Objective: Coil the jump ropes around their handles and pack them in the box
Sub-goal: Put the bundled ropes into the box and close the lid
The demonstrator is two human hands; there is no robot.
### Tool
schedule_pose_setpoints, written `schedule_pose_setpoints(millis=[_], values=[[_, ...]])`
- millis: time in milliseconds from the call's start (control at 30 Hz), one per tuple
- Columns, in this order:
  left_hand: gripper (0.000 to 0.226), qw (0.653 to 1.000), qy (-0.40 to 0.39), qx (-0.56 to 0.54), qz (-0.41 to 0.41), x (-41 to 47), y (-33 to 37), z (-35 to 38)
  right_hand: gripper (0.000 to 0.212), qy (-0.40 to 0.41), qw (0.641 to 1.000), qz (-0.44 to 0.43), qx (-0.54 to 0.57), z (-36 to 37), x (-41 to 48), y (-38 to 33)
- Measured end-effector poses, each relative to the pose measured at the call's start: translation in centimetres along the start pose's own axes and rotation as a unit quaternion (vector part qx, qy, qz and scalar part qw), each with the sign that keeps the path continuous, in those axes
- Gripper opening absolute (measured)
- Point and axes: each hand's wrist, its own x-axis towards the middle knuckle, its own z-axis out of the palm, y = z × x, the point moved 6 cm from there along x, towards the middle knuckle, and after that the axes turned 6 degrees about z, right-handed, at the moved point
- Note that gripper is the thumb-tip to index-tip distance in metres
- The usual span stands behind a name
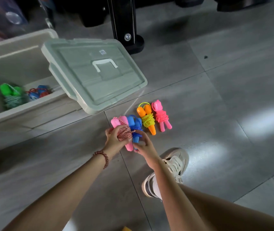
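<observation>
Left of frame: an open beige plastic storage box (33, 117) stands on the grey tiled floor. Inside it lie a green-handled jump rope wound in green-and-white cord (12, 95) and, just beside it, a blue-handled jump rope wound in red cord (38, 93) (both are blurred).

A grey-green plastic lid with a white handle (83, 67) leans tilted on the box's right rim.

Centre of frame: the left hand (113, 140), with a beaded bracelet (102, 155) at the wrist, grips a pink-handled jump rope coiled in red-and-white twisted cord (124, 134), fingers wrapped around the coil. The right hand (145, 147) has thumb and fingers curled around the lower end of a blue-handled jump rope wound in blue cord (135, 125), which touches the pink one.

Right of these, on the floor, lie an orange-handled jump rope wound in yellow-green cord (147, 119) and a pink bear-shaped-handled jump rope wound in pink cord (160, 115).

Lower right: a white laced sneaker (174, 164).
</observation>
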Motion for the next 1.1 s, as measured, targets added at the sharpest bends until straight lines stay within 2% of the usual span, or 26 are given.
schedule_pose_setpoints(millis=[100,267,367,467,667,833,933,1000,1100], values=[[0.052,0.996,0.013,0.021,0.082,-1.3,3.3,-1.3,0.042,0.035,0.998,-0.020,0.039,0.7,-2.4,-1.2],[0.057,0.975,0.021,0.007,0.219,-5.8,10.6,-4.5,0.039,0.092,0.981,-0.162,0.053,1.6,-7.8,-6.1],[0.059,0.957,0.052,-0.030,0.283,-8.9,14.5,-8.1,0.038,0.077,0.968,-0.233,0.054,3.8,-10.4,-9.5],[0.058,0.945,0.092,-0.057,0.309,-11.3,15.6,-13.2,0.040,0.034,0.961,-0.273,0.027,7.5,-12.1,-12.8],[0.048,0.932,0.239,0.011,0.273,-11.0,10.9,-26.6,0.037,-0.078,0.967,-0.239,-0.036,18.0,-10.3,-18.0],[0.046,0.922,0.310,0.038,0.229,-6.6,7.4,-35.4,0.036,-0.089,0.971,-0.215,-0.057,26.5,-4.0,-21.9],[0.046,0.933,0.297,0.048,0.199,-2.4,6.2,-37.9,0.039,-0.101,0.968,-0.208,-0.101,29.7,0.0,-23.0],[0.042,0.952,0.246,-0.012,0.183,-0.1,5.7,-38.0,0.042,-0.104,0.963,-0.210,-0.133,30.5,1.3,-23.7],[0.030,0.966,0.200,-0.114,0.115,0.7,5.4,-37.0,0.042,-0.097,0.961,-0.214,-0.147,29.4,1.2,-24.1]])
